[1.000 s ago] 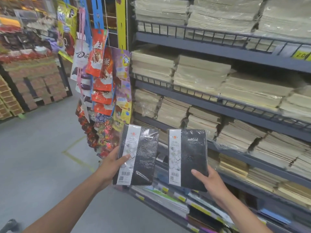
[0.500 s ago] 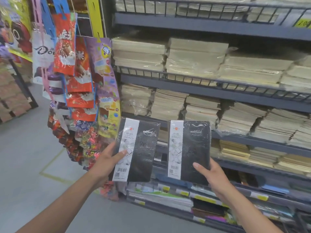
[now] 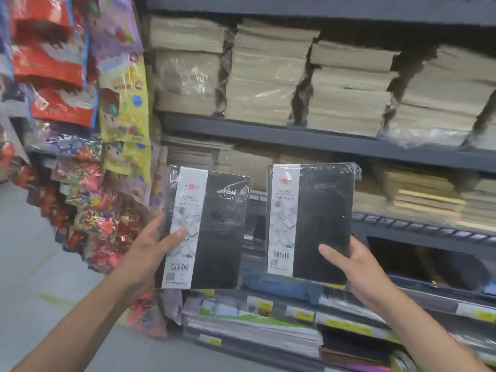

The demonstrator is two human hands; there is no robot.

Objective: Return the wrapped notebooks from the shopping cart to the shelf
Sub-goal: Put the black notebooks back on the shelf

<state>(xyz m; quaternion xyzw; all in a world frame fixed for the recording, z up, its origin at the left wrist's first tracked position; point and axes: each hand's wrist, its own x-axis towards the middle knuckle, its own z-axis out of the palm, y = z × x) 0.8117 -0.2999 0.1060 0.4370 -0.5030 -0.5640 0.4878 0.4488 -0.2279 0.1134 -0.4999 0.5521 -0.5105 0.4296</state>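
The left notebook (image 3: 206, 229) and right notebook (image 3: 311, 221) stand upright, long axes vertical, just before the shelf (image 3: 322, 142), gripped one each by my left hand (image 3: 150, 251) and right hand (image 3: 354, 261). The shelf's dark gap (image 3: 429, 264) opens under its wire rail (image 3: 418, 224), nearer my right hand.

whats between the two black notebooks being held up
Only an open gap: the head view shows nothing held between the left notebook and the right notebook, just the grey shelving and blurred stock behind them.
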